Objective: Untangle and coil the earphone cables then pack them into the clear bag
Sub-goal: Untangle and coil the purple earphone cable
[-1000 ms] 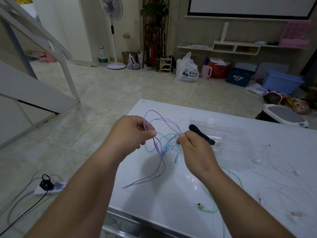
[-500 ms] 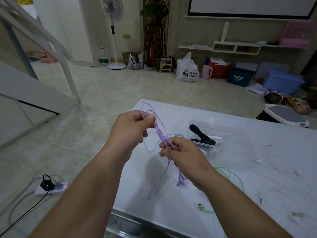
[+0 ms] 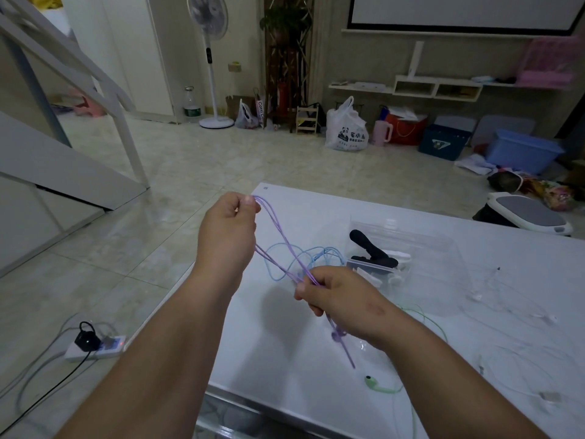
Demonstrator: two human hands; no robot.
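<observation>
Your left hand (image 3: pixel 228 231) is pinching the purple earphone cable (image 3: pixel 285 239) up high while your right hand (image 3: pixel 337 296) is gripping its strands lower, above the worktop (image 3: pixel 285 359); the clear bag (image 3: pixel 437 258) is lying just beyond.

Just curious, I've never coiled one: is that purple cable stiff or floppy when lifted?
Probably floppy: the purple cable runs straight only where stretched between the left hand and right hand; its free end dangles below. Likely light: fingertip pinches hold it up.

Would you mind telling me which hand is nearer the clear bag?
Right. The right hand is just beside the clear bag; the left hand is farther off to its left.
</observation>
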